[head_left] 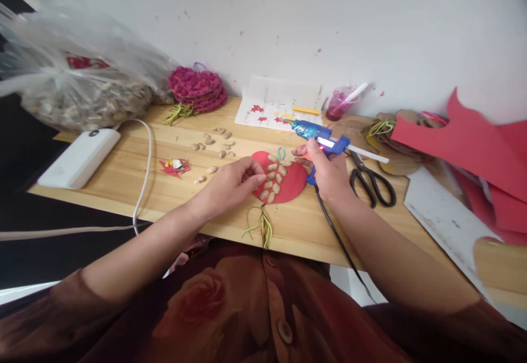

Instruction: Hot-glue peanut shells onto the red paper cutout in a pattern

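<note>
My right hand is wrapped round a blue hot glue gun, its nozzle pointing left and a white glue stick sticking out behind. Below the gun lies a round red disc with rows of peanuts on it. A green loop tops the disc, and a yellow-green tassel hangs from its lower edge. At the disc's left edge is my left hand, thumb and fingers pinched together; whatever they hold is hidden. Loose peanuts are scattered beyond that hand.
On the left are a bag of peanuts, a white power bank with a cable, and red scraps. Stacked magenta discs, a paper sheet and a cup stand behind. Scissors and red sheets lie right.
</note>
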`<action>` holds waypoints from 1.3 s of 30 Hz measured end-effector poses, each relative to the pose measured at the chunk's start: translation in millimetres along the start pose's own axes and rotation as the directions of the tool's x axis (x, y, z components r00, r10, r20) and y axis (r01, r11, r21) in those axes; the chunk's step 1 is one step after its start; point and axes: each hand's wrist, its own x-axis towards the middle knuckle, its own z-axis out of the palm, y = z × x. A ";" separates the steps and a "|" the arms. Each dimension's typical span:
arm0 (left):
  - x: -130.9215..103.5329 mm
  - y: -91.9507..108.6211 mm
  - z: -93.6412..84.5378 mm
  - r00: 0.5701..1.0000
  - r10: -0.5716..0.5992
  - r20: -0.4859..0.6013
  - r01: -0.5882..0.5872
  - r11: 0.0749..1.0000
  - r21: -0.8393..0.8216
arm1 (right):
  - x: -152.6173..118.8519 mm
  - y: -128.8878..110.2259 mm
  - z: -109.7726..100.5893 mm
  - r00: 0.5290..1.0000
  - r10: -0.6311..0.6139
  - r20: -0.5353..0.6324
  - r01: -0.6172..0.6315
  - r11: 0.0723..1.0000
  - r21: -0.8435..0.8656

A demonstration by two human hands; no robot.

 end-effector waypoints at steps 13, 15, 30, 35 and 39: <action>-36.6 -6.0 15.5 0.834 0.552 0.012 -0.502 0.749 0.432 | 0.6 3.8 -0.8 0.999 -0.021 0.048 0.022 1.000 -0.011; -47.3 -6.6 18.8 0.788 0.603 0.125 -0.559 0.615 0.556 | 0.7 3.7 -0.5 0.998 -0.006 0.055 0.005 1.000 0.003; -55.7 11.3 41.3 0.849 0.487 0.206 -0.417 0.377 0.827 | -1.7 3.8 -0.6 0.997 0.032 0.064 -0.028 0.998 -0.050; -53.1 16.5 43.3 0.839 0.510 0.192 -0.404 0.347 0.847 | -2.6 3.5 -1.4 0.997 0.038 0.061 -0.034 0.997 -0.070; -51.0 15.8 44.1 0.826 0.533 0.183 -0.402 0.329 0.854 | -2.9 4.9 -2.2 0.998 0.022 0.065 -0.018 0.998 -0.061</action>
